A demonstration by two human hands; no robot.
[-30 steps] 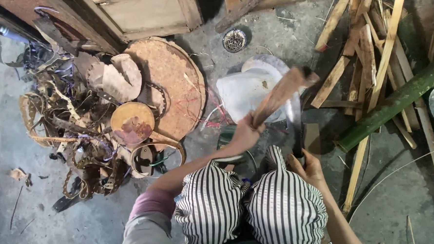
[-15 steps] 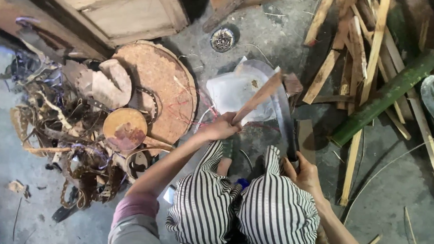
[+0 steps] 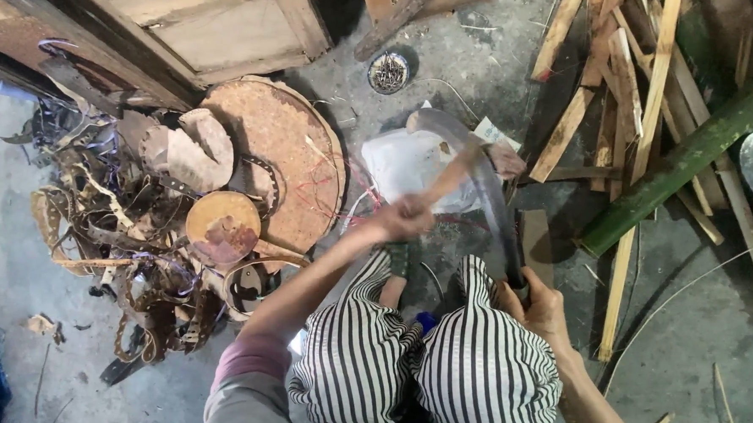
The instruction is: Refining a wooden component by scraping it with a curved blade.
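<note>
**Blade and wooden piece held over the knees**

At the middle of the view, above two knees in black-and-white striped cloth, the left hand [image 3: 403,219] is clenched around the lower end of a short brown wooden piece [image 3: 448,179], blurred, which slants up toward 1 o'clock. Just to its 3 o'clock, the right hand [image 3: 540,305] grasps the dark handle of a long curved grey metal blade [image 3: 480,169]. That blade rises from the fist toward 11 o'clock and arcs over the top of the wooden piece; whether the two touch cannot be told.

Behind both lies a crumpled white plastic sheet [image 3: 400,163] on the grey concrete floor [image 3: 693,335]. At 9 o'clock sits a large round rusty-brown woven disc [image 3: 286,140] beside a heap of dark tangled strips and scraps [image 3: 113,225]. At 2 o'clock lie split pale wooden slats [image 3: 627,87] and a thick green bamboo pole [image 3: 683,161].
</note>
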